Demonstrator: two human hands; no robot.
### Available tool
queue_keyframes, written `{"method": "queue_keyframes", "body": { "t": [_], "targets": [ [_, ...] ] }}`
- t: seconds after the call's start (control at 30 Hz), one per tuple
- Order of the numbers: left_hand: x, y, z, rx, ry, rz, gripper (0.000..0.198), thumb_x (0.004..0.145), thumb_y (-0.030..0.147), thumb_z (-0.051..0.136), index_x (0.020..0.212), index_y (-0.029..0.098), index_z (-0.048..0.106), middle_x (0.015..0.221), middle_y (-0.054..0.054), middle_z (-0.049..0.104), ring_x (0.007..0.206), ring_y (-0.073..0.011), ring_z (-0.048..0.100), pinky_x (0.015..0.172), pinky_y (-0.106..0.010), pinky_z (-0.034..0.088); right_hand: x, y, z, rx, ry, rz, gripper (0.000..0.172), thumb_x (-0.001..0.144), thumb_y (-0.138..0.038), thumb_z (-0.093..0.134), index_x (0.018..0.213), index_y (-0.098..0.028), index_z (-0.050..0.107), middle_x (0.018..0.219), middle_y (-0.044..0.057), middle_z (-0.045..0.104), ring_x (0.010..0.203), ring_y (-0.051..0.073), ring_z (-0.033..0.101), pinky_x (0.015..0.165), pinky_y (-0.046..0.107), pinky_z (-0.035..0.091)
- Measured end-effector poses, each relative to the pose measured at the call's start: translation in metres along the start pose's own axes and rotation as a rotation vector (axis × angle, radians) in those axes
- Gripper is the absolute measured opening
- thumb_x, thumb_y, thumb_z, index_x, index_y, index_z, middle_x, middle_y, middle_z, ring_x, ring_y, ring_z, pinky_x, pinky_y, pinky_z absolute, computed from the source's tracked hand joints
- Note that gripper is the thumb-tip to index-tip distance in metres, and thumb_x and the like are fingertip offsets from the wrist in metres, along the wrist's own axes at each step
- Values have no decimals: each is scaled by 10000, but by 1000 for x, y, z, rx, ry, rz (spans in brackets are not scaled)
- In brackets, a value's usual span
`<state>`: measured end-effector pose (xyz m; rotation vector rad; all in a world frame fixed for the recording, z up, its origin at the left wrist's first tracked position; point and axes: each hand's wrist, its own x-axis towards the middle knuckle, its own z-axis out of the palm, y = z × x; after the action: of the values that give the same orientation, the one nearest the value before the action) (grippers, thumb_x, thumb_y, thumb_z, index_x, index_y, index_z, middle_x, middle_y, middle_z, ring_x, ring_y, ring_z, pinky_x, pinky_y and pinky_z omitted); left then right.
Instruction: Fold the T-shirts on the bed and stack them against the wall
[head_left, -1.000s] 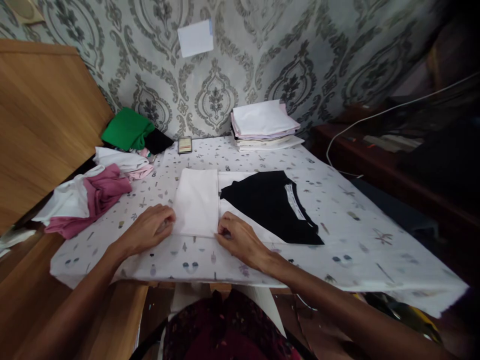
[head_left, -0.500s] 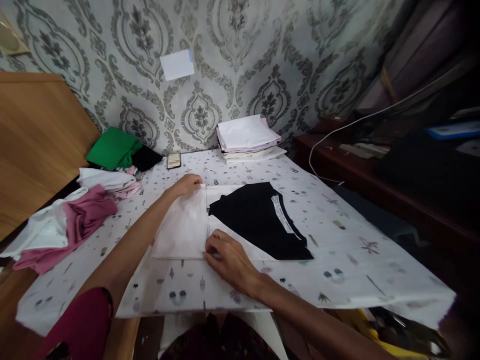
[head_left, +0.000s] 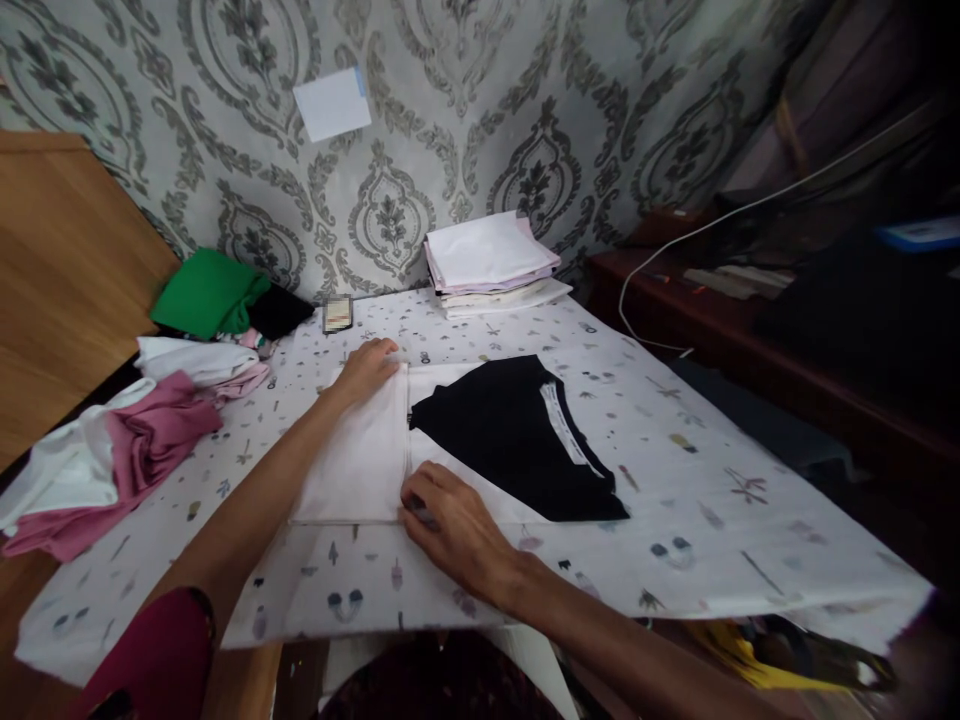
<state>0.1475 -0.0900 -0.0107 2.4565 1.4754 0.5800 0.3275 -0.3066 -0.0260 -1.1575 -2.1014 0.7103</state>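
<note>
A folded white cloth (head_left: 360, 460) lies on the patterned table cover (head_left: 675, 470) in front of me. My left hand (head_left: 367, 368) reaches out and rests flat on its far corner, fingers stretched. At the cloth's near right corner my right hand (head_left: 450, 525) presses down, fingers curled against the fold edge. A black garment (head_left: 517, 430) with a white neck label lies partly over the white cloth, just right of both hands.
A stack of folded white and pink cloths (head_left: 487, 265) sits at the back by the wall. Loose green (head_left: 206, 292), white and pink clothes (head_left: 142, 445) pile at the left. A small phone-like object (head_left: 338, 313) lies near the wall. A dark shelf with a white cable (head_left: 675, 255) stands at the right.
My left hand has slid from the cloth's near left corner up to its far corner. The right hand has stayed at the near right corner. The view shifted slightly.
</note>
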Motion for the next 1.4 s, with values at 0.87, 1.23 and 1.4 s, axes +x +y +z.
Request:
{"method": "queue_keyframes", "body": {
  "t": [0.87, 1.23, 1.4],
  "targets": [
    [-66, -46, -17, -245, 168, -314, 450, 954, 335, 491, 1371, 170, 525, 1522, -146, 466, 1421, -240, 426, 1175, -386, 326, 25, -37, 48, -526, -199, -392, 328, 969, -302, 581, 1197, -71, 629, 1317, 200, 623, 1285, 315, 521, 1075, 500, 429],
    [-63, -44, -50, -599, 127, -868, 153, 777, 169, 699, 869, 163, 577, 565, 35, 566, 447, -106, 527, 455, -198, 385, 64, -85, 63, -561, -313, -403, 396, 865, -50, 578, 1260, -66, 543, 1042, 188, 674, 914, 265, 653, 667, 366, 555],
    [-57, -39, -53, -568, 65, -908, 199, 719, 182, 742, 658, 166, 552, 439, 51, 472, 348, -80, 404, 376, -192, 185, 73, -87, 60, -536, -398, -403, 240, 883, -28, 523, 1072, -112, 643, 1017, 172, 698, 913, 240, 666, 693, 355, 559]
  ]
}}
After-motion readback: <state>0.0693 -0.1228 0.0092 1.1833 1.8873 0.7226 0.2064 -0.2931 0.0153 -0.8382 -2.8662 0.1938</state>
